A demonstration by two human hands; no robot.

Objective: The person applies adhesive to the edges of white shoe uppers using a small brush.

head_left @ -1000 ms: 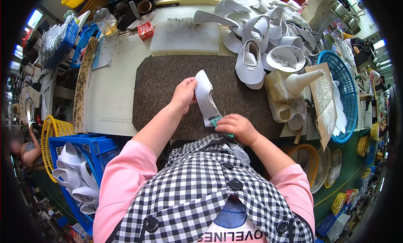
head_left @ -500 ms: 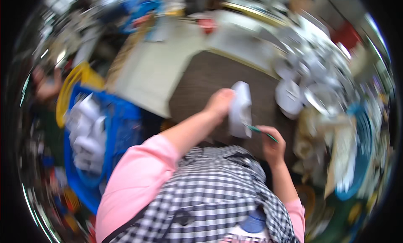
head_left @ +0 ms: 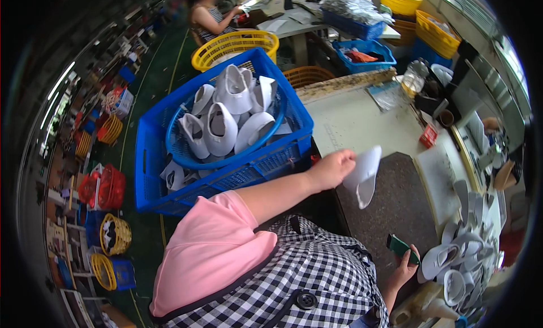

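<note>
My left hand (head_left: 334,168) grips a white shoe upper (head_left: 363,178) by its edge, out above the dark board (head_left: 390,206) on the bench. In my right hand (head_left: 405,269) is a flat green tool (head_left: 399,246) with a dark end, its exact kind unclear. It is held low over the near right part of the board, apart from the shoe upper. A heap of white shoe uppers (head_left: 464,260) lies close to my right hand. Left of my left arm, more white shoe uppers (head_left: 221,130) fill a round blue basket (head_left: 281,121) set in a blue crate (head_left: 148,178).
A yellow basket (head_left: 263,46) stands behind the crate. Farther off, a person (head_left: 210,19) sits at another table. A red box (head_left: 428,136) and a clear plastic bottle (head_left: 416,73) are at the bench's far right. Red baskets (head_left: 111,186) stand along the left.
My view has swung left, bringing the crate into the middle. My left hand has carried the shoe upper left, toward the crate. The green tool has come away from the shoe upper.
</note>
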